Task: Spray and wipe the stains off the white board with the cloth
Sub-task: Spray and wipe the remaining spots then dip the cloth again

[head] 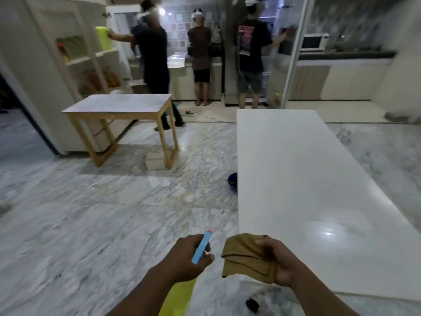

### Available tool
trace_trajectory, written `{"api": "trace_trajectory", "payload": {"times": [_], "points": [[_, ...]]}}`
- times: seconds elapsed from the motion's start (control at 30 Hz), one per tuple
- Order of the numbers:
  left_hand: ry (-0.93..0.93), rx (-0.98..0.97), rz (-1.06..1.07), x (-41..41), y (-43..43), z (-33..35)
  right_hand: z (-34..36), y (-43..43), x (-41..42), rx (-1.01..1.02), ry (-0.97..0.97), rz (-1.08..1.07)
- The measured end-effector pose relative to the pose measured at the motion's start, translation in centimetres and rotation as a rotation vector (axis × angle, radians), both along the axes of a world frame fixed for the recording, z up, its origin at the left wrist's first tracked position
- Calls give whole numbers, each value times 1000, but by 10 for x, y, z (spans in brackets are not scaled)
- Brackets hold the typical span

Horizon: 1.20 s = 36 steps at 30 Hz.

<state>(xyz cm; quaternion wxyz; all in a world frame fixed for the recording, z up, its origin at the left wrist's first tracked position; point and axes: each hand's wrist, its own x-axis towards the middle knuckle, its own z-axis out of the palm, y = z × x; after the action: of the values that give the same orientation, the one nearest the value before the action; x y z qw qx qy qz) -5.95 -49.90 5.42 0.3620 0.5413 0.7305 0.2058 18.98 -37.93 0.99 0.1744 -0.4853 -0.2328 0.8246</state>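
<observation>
- My left hand [186, 254] curls round the spray bottle [201, 247], its nozzle pointing over the floor, just left of the white board [307, 179].
- My right hand [280, 263] grips the bunched cloth [246, 258] at the board's near corner.
- I should swing the nozzle over the board before squeezing, then wipe with the cloth spread flat.

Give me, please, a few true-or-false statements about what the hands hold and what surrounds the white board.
The left hand grips the spray bottle. True.
The right hand holds a white cloth. False: the cloth is brown.
The wooden table stands left of the white board. True.
A bowl sits on the board. False: the blue bowl is on the floor at the board's left edge.
</observation>
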Motion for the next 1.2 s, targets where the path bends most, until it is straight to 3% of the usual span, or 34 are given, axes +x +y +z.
{"api": "trace_trajectory", "payload": {"times": [0.37,0.67,0.93,1.2], "points": [[-63,27,-539,14,183,-15,13,63,60,93,-217,-332],[-53,105,-906,29,294,-38,0,62,54,-7,-530,-517],[-94,200,-1062,83,338,-63,-10,61,80,-133,-750,-387],[-70,305,-1080,129,357,-71,-13,111,103,-18,-928,-321]]}}
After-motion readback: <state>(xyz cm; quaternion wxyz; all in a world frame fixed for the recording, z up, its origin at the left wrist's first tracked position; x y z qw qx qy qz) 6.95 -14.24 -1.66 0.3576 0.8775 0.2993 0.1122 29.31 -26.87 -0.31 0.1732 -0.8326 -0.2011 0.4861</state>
